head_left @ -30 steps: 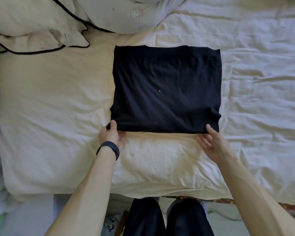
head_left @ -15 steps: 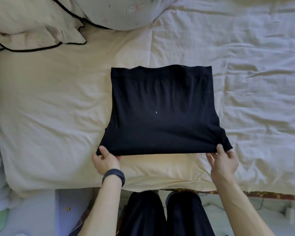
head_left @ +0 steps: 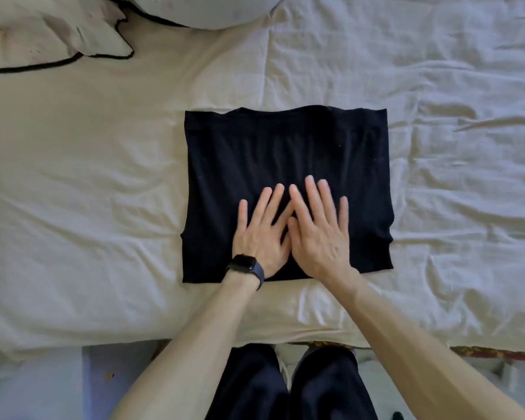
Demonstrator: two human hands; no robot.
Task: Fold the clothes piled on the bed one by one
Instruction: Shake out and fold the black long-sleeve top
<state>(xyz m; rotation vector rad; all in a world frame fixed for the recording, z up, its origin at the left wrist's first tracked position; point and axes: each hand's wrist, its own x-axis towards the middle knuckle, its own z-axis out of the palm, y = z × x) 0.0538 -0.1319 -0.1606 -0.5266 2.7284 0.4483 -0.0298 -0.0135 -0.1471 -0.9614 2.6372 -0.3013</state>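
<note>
Bed sheet [head_left: 73, 207]: cream, creased, covers nearly the whole view. It gives a soft, yielding base, not a firm one.

Pillows [head_left: 43, 34]: far left corner, one with dark piping. Well apart from the work.

Black garment [head_left: 255, 153]: lies mid-bed, already folded to a near-square stack, with its near edge close to the bed's front edge. Far edge shows a slight wavy layer line and the right side flares a little toward the near corner. Type unclear, looks like thin knit. No other clothes from the pile are in view.

Handling, as a judgement: light, limp, no stiffness of its own. The layers will likely slide over each other and sag if lifted by one point. Best hold is at the two near corners, pinching all layers together, or with flat palms slid under the near edge to carry it supported.

Left hand [head_left: 261, 234] and right hand [head_left: 319, 231]: both lie palm-down on the garment's near half, side by side and touching. Fingers are straight and spread, pressing flat and grasping nothing.

Smartwatch [head_left: 244, 265]: dark band on the left wrist.
</note>
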